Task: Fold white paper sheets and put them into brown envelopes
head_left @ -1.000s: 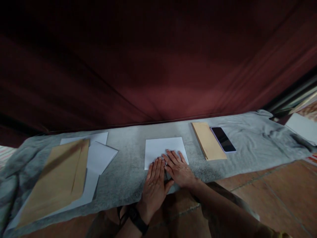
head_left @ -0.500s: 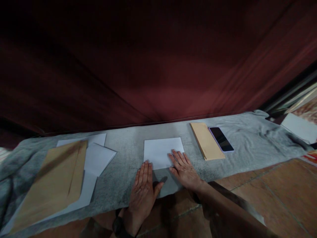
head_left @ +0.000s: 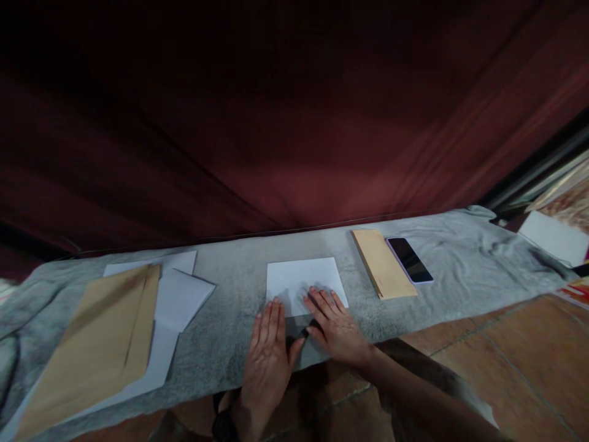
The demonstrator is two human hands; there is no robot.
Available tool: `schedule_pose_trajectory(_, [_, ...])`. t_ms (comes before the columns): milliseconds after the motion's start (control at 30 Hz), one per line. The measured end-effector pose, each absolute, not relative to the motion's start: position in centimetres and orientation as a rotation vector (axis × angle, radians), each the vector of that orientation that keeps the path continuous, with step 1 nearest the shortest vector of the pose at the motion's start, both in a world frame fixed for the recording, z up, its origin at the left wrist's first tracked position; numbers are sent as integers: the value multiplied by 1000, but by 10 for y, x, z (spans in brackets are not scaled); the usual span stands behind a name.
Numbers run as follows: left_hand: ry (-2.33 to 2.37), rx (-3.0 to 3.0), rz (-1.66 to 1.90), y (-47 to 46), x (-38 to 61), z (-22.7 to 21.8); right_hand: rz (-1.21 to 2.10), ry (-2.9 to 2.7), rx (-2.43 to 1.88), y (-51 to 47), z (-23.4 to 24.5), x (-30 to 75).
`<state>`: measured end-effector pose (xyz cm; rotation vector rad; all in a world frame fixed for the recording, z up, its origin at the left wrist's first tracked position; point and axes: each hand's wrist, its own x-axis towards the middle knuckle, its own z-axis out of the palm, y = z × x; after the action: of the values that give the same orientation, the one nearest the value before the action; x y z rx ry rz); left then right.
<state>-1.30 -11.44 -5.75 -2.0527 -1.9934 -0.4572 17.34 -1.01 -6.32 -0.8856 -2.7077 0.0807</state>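
A white sheet of paper (head_left: pixel 301 277), apparently folded, lies flat on a grey cloth (head_left: pixel 230 307) in front of me. My left hand (head_left: pixel 269 347) rests with straight fingers on its near left corner, the thumb pointing right. On the near right part of the sheet lies my right hand (head_left: pixel 334 325), palm down with fingers spread. Both thumbs are close to each other just below the sheet's near edge. Neither hand grips anything.
Left of me a large brown envelope (head_left: pixel 101 331) lies over white papers (head_left: pixel 184 298). To the right are a smaller brown envelope (head_left: pixel 384 264) and a phone (head_left: pixel 409 259). A dark red fabric (head_left: pixel 294 153) rises behind; tiled floor (head_left: pixel 515 356) shows at lower right.
My right hand has slid left across the sheet, nearer to my left hand, uncovering the sheet's right corner. My left hand has hardly moved.
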Motion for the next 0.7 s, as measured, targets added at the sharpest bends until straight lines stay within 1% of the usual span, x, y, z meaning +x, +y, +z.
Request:
schedule_pose_trajectory(133, [-1873, -2234, -406, -112, -8, -59, 112, -2755, -747, -17, -66, 171])
schedule_pose_trajectory(267, [-1884, -2250, -372, -116, -11, -64, 111, -2744, -782, -15, -67, 180])
schedule_pose_trajectory(700, [-1968, -2145, -420, -128, -20, -65, 26, -2740, -888, -10, -71, 206])
